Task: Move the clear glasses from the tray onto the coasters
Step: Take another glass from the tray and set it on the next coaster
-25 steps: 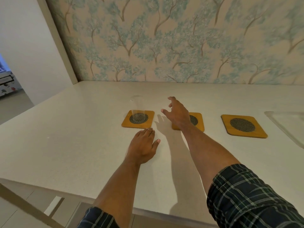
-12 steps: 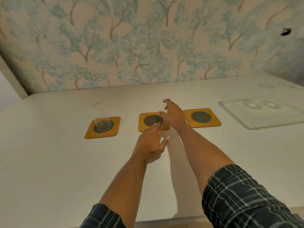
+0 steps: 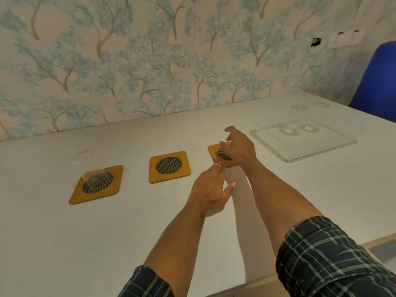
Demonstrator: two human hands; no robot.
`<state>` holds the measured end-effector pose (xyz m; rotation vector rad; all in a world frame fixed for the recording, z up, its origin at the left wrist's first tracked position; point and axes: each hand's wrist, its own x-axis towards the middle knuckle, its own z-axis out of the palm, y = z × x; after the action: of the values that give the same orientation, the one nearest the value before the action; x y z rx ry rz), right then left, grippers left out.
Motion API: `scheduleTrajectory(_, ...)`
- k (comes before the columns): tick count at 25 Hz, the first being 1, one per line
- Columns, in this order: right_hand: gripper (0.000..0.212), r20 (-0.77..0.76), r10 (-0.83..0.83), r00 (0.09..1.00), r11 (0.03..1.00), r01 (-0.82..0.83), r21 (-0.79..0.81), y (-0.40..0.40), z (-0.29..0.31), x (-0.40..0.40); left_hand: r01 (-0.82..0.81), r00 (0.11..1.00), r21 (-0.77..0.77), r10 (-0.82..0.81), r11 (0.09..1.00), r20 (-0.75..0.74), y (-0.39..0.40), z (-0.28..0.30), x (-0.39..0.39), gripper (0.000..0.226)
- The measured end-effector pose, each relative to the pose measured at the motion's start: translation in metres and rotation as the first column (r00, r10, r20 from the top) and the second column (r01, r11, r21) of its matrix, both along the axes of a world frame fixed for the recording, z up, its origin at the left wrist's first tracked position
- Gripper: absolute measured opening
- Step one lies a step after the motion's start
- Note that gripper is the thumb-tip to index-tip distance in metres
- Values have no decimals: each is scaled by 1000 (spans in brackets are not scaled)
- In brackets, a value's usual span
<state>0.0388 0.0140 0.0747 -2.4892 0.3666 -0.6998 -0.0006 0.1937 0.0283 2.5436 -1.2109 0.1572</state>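
Note:
Three wooden coasters with dark mesh centres lie in a row on the white table. A clear glass (image 3: 94,175) stands on the left coaster (image 3: 78,195). The middle coaster (image 3: 169,167) is bare. My right hand (image 3: 240,146) hovers over the right coaster (image 3: 213,151) with fingers spread and holds nothing. My left hand (image 3: 211,187) rests low near the table in front of that coaster, fingers together, thumb out, also empty. Further right lies a clear tray (image 3: 334,139) with two clear glasses (image 3: 288,131) (image 3: 308,127) standing in it.
A wall with tree-pattern wallpaper runs along the table's far side. A blue chair back (image 3: 377,82) stands at the far right behind the table corner. The table's front edge runs just below my sleeves.
The view has swung to the right, bringing the tray fully into sight. My right hand moved from the middle coaster to over the right coaster. My left hand followed to the right.

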Motion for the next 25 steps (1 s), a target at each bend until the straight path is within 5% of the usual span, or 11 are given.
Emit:
scheduleTrajectory(9,43,77,-231,970,971,235,-35,-97,9,-41,129,989,25,-127,991,-75,-90,1,-23,78)
scheduleTrajectory(15,40,122,-358,926,933,359,7,-151,15,-56,159,973,-113,-175,981,-151,-141,-7,-33,79)
scheduleTrajectory(25,45,75,-445,893,895,440,76,-197,12,-50,92,975,-51,-101,994,-197,-196,-30,-18,87)
